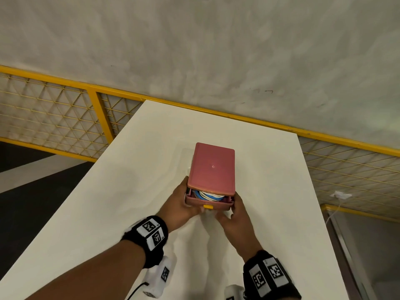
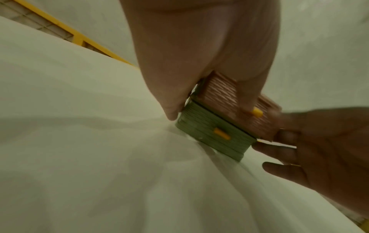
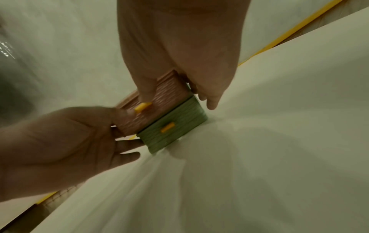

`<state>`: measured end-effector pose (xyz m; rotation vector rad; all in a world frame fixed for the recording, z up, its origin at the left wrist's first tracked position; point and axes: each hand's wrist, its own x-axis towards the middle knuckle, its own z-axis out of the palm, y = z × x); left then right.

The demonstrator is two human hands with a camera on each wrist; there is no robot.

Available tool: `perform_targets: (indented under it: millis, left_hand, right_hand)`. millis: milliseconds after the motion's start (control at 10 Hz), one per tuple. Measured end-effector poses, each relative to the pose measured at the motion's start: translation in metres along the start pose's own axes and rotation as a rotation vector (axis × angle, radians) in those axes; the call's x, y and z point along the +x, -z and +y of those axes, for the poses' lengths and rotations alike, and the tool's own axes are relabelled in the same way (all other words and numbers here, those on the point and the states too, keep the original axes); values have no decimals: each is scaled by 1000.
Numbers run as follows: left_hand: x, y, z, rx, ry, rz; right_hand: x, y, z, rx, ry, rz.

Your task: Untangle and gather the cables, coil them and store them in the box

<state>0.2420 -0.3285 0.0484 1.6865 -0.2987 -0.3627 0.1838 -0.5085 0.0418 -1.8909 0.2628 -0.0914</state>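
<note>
The coiled cables (image 1: 208, 195), blue and white loops, lie inside the pink drawer (image 1: 208, 203), which stands partly out of the box (image 1: 212, 167) near the middle of the desk (image 1: 134, 169). I judge the storing is nearly done and the drawer only needs sliding home.

My left hand (image 1: 180, 205) curls around the drawer's left corner, thumb on the box's side and fingers across the ribbed front. My right hand (image 1: 232, 213) grips the right corner the same way. I hold both corners so the drawer goes in straight instead of jamming, and so the light box does not skate away over the desk. My fingers sit just beside the yellow tab (image 1: 208, 206), leaving it free.

From the head view I see the pink top of the box and the coils in the gap, but nothing beneath the drawer. The wrist views show what that hides: a green drawer (image 2: 214, 137) under the pink one, flush and closed, with its own yellow tab (image 2: 221, 134). They do not show the cables at all. The yellow railing (image 1: 97, 88) runs behind the desk.
</note>
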Motion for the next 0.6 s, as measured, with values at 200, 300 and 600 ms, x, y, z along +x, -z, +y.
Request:
perform_targets:
  millis: [200,300,600]
  left_hand:
    - [9,5,-17,223,21,201]
    - [17,4,-19,239,65,288]
    - [11,6,-16,269,123,259]
  right_hand:
    - [14,-5,9,-82,-39,218]
    - [19,-7,7,-100,-61,287]
    - [12,-2,3,-60,-123,215]
